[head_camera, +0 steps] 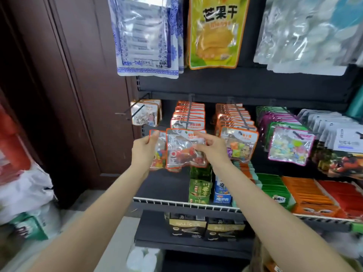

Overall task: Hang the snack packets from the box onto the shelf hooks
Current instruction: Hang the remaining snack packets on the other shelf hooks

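My left hand (144, 152) grips an orange-edged clear snack packet (157, 152) by its left side. Overlapping it on the right is a second orange-edged packet (181, 152), pinched near its top right corner by my right hand (211, 149). Both packets hang in front of a shelf hook (188, 114) loaded with several matching orange packets. A second hook (238, 116) to the right carries several more. At the far left, a nearly bare hook (127, 111) has a few packets (145, 112) at its back. The box is hidden from view.
Purple packets (288, 146) and grey ones (337, 142) hang further right. Large bags (213, 36) hang above. A wire-edged shelf (176, 203) below holds cartons and flat packs. A dark wooden door (78, 95) stands left, with sacks (21, 185) on the floor.
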